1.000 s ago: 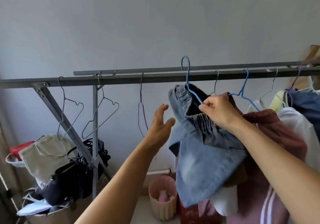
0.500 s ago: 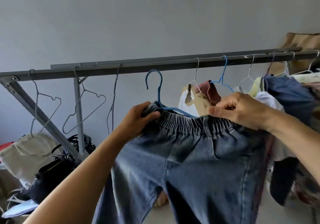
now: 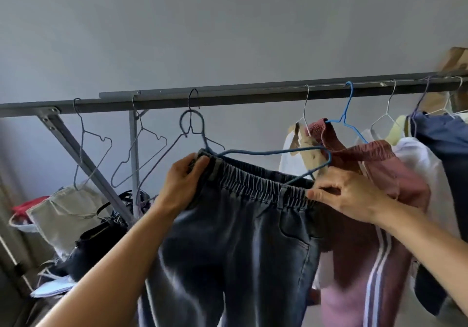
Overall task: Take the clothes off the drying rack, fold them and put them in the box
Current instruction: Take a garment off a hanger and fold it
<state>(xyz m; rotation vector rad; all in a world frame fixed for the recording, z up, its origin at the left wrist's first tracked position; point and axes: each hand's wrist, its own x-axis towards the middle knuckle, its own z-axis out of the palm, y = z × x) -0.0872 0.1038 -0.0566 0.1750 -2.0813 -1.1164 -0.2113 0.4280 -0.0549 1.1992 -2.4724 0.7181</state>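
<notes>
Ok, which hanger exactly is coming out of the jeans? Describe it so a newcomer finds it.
Start at the grey drying rack rail. Below its middle, both hands stretch the denim jeans by the waistband. The blue wire hanger pokes out above it, off the rail, unlike the bare grey hangers hooked leftward.

A home laundry corner: a grey metal drying rack [image 3: 228, 98] stands against a plain wall [image 3: 228, 22], hung with wire hangers [image 3: 93, 144] and household clothes [image 3: 367, 164], while bags [image 3: 88, 245] and a basket [image 3: 20, 222] crowd the floor by the rack's left end.
</notes>
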